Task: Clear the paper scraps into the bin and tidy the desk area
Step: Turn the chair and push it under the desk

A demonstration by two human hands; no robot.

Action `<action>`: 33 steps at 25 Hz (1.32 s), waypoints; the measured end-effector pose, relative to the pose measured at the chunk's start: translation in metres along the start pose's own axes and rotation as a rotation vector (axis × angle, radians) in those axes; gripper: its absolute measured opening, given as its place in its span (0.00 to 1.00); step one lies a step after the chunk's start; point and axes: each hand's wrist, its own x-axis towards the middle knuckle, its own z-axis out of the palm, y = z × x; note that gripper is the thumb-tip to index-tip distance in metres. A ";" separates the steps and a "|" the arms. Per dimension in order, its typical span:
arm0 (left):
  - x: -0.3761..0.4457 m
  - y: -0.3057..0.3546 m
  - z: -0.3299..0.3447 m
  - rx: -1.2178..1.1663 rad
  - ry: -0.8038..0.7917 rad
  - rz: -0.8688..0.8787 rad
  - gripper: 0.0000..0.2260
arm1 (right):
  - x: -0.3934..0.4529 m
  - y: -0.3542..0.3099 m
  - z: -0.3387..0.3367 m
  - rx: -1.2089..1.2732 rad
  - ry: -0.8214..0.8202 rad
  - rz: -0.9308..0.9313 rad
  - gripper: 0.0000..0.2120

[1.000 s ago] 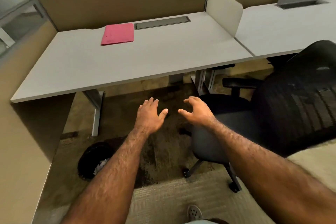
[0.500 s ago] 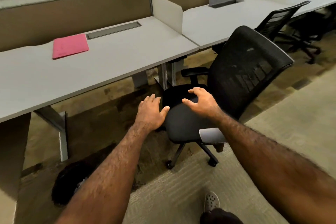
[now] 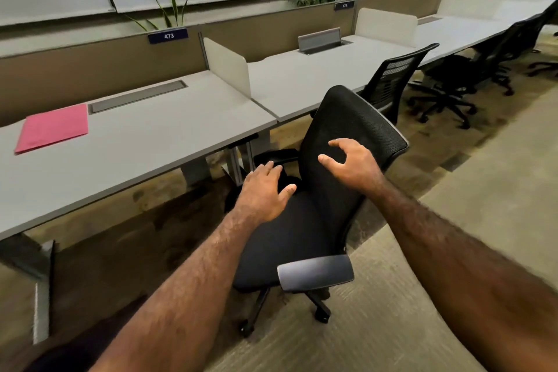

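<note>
Since a second ago the view has swung to the right along the desk row: the black bin with paper scraps, then low at seven o'clock under the desk, has dropped out of sight, leaving only a dark blur at the bottom left corner that cannot be identified. The pink folder (image 3: 52, 127) has slid from the upper middle to the nine o'clock edge, lying flat on the grey desk (image 3: 145, 142) just beside the closed cable hatch (image 3: 137, 96). The black mesh office chair (image 3: 350, 130), earlier cut off at three o'clock, now stands at centre with its backrest turned toward the walkway, and both hands have come up onto it.

The left hand (image 3: 265, 190) is spread wide, palm down, fingers stretched toward twelve o'clock over the seat cushion (image 3: 290, 238); it grips nothing, and whether it touches the cushion cannot be told. The right hand (image 3: 351, 163) is half curled, thumb and fingers apart in a claw in front of the backrest face, closed on nothing; contact with the mesh is uncertain.

The near armrest pad (image 3: 315, 272) sits at six o'clock below the hands. A plate reading 473 (image 3: 168, 35) hangs on the partition at eleven o'clock, and a second mesh chair (image 3: 392, 81) is tucked under the next desk at two o'clock.
</note>
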 end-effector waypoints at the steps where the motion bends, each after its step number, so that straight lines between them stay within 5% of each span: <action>1: 0.014 0.015 0.003 -0.003 -0.004 0.002 0.30 | 0.014 0.014 -0.011 -0.013 0.015 0.002 0.25; 8: 0.093 0.094 0.031 -0.003 -0.042 0.051 0.30 | 0.118 0.105 -0.072 -0.189 0.039 0.148 0.31; 12: 0.126 0.139 0.051 0.033 -0.093 0.145 0.32 | 0.159 0.144 -0.082 -0.213 -0.178 0.200 0.29; 17: 0.148 0.200 0.092 0.031 -0.216 0.203 0.34 | 0.165 0.166 -0.082 -0.225 -0.257 0.191 0.16; 23: 0.148 0.214 0.114 0.003 -0.215 0.230 0.32 | 0.151 0.179 -0.084 -0.276 -0.313 0.183 0.19; 29: 0.110 0.202 0.123 -0.216 0.019 0.188 0.21 | 0.114 0.167 -0.093 -0.045 -0.395 0.293 0.15; 33: 0.085 0.193 0.113 -0.158 0.191 0.203 0.18 | 0.074 0.137 -0.107 0.061 -0.566 0.363 0.12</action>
